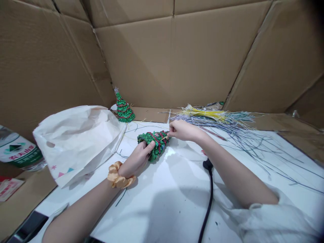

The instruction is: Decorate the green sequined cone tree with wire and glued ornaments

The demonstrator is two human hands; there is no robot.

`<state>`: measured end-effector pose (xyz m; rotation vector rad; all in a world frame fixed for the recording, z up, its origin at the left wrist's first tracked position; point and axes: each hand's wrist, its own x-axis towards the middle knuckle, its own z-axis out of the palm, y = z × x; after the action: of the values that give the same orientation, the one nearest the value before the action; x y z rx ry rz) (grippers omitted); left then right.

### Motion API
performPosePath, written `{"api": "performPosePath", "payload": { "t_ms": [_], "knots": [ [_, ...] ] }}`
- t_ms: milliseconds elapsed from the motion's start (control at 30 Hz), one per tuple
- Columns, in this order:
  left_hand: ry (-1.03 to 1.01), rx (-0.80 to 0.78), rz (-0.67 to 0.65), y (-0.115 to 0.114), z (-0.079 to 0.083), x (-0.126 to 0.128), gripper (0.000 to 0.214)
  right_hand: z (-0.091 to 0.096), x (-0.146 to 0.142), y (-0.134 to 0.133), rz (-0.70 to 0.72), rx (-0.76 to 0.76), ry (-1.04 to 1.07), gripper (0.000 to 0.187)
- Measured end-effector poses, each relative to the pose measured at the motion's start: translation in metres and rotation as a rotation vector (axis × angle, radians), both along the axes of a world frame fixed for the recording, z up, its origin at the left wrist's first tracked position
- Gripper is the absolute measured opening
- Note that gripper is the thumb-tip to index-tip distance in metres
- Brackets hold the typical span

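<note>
A small green Christmas tree [158, 143] with red garland lies tilted on its side above the white table, its wide base toward me and to the left. My left hand [138, 158], with an orange scrunchie [118, 175] at the wrist, grips the base; the thumb presses outside and the other fingers reach into the hollow. At the narrow end, my right hand [181, 130] is closed in a pinch on a thin yellow wire [164, 138] that runs along the tree's surface. The tree's tip is partly hidden behind the right fingers.
A second green tree [124, 109] with a star stands at the back left, beside a white paper bag [81, 138]. Bundled yellow wires [206, 113] and loose dark wires [243, 135] spread at right. A black cable [209, 199] crosses the front. Cardboard walls [162, 60] surround the table.
</note>
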<state>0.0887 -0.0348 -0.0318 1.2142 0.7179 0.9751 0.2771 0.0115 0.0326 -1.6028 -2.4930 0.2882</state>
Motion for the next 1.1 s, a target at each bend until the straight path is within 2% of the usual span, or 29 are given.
{"api": "performPosePath", "payload": {
  "t_ms": [133,267,400,533,700,900,1033,1100],
  "knots": [
    [0.141,0.012,-0.087,0.006,-0.001,-0.009,0.044,-0.007,-0.011,-0.001,0.045,-0.005,0.023,0.014],
    [0.233,0.055,-0.118,0.012,0.001,-0.017,0.043,-0.01,-0.015,-0.002,0.089,-0.032,0.011,0.013],
    [0.194,0.066,-0.24,0.017,0.002,-0.023,0.051,0.002,0.0,-0.003,0.135,-0.104,-0.014,0.009],
    [0.16,0.021,-0.364,0.019,-0.001,-0.026,0.06,0.013,0.012,-0.005,0.043,-0.125,-0.091,0.008],
    [0.175,0.045,-0.368,0.018,-0.004,-0.025,0.06,0.014,0.012,-0.005,0.059,-0.058,-0.1,0.007],
    [0.216,0.107,-0.378,0.015,-0.003,-0.023,0.057,0.005,-0.002,-0.007,0.202,-0.174,-0.045,0.008],
    [0.301,0.118,-0.358,0.014,-0.001,-0.024,0.048,0.006,-0.004,-0.009,0.188,-0.149,-0.061,0.011],
    [0.316,0.113,-0.353,0.014,0.0,-0.024,0.043,0.013,0.005,-0.011,0.182,-0.204,-0.058,0.012]
  ]
}}
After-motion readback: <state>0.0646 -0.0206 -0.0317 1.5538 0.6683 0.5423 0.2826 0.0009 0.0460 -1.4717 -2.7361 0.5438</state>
